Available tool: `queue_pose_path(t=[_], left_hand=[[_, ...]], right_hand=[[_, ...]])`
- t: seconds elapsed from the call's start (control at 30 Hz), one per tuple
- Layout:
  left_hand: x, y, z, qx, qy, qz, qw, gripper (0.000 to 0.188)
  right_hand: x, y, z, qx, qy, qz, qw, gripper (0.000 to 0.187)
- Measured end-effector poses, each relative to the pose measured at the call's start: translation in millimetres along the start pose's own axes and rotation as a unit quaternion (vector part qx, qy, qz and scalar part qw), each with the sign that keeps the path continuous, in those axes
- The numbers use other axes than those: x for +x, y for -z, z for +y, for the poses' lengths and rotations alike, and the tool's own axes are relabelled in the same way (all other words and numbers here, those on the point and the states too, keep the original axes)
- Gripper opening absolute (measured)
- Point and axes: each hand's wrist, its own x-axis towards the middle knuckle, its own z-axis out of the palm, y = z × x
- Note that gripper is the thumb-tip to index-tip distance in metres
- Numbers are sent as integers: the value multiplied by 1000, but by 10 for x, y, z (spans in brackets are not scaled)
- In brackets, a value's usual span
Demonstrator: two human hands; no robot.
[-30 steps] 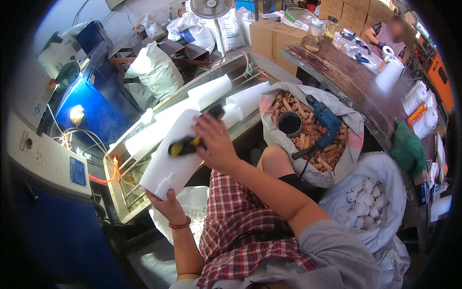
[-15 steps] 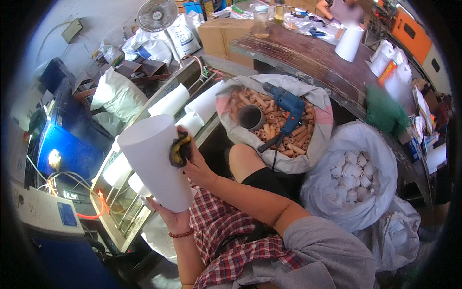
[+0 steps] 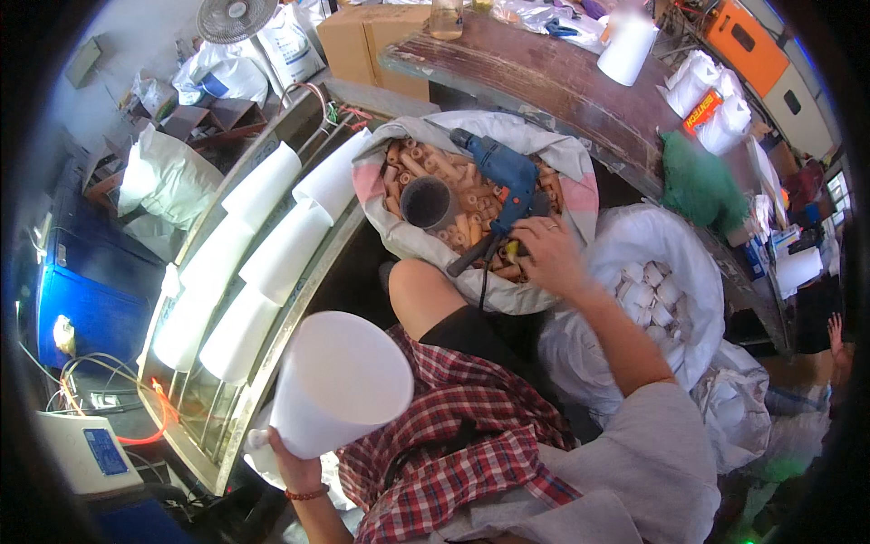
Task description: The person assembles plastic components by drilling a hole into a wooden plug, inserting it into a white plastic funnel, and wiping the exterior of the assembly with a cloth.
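My left hand [image 3: 297, 471] grips a white, tapered, hollow plastic tube [image 3: 317, 417] low on its side, with its wide open end tilted up toward me. My right hand [image 3: 551, 258] reaches over a sack [image 3: 376, 186] of short tan tubes, its fingers curled down beside a blue power drill [image 3: 507, 172]. A bit of a yellow-and-black cloth [image 3: 513, 249] shows under these fingertips; the rest is mostly hidden. The drill lies on the tan tubes next to a dark round cup [image 3: 428, 201].
To the left, several white tapered tubes [image 3: 288, 254] lie in rows on a metal-framed rack [image 3: 276, 376]. A clear bag [image 3: 625, 231] of small white pieces stands at right. Behind are a dark wooden table [image 3: 535, 77], a cardboard box [image 3: 367, 45] and a fan [image 3: 234, 16].
My right hand has left the white tube's side and moved right to the drill, carrying the cloth. My left hand has lowered the tube and tipped its wide end toward me. The view has shifted.
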Motion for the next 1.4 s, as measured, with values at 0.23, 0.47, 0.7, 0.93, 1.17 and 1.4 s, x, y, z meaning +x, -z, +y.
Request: queue_pose_path(t=[0.23, 0.47, 0.7, 0.93, 1.17, 1.4], left_hand=[[33, -275, -31, 378, -41, 118, 918, 40], [103, -307, 47, 489, -253, 66, 832, 45], [100, -569, 80, 443, -286, -7, 849, 24], [96, -568, 51, 432, -311, -8, 847, 23], [99, -594, 61, 392, -271, -20, 879, 22], [179, -589, 103, 522, -300, -22, 798, 22]], right_hand=[[57, -85, 400, -83, -57, -456, 884, 50], [-117, -554, 299, -104, -46, -288, 951, 46], [-155, -411, 363, 2, -148, -312, 938, 36], [-352, -324, 208, -88, 5, -125, 988, 40], [-321, -56, -100, 97, -72, -120, 985, 44], [349, 238, -1124, 302, -95, -202, 927, 43]])
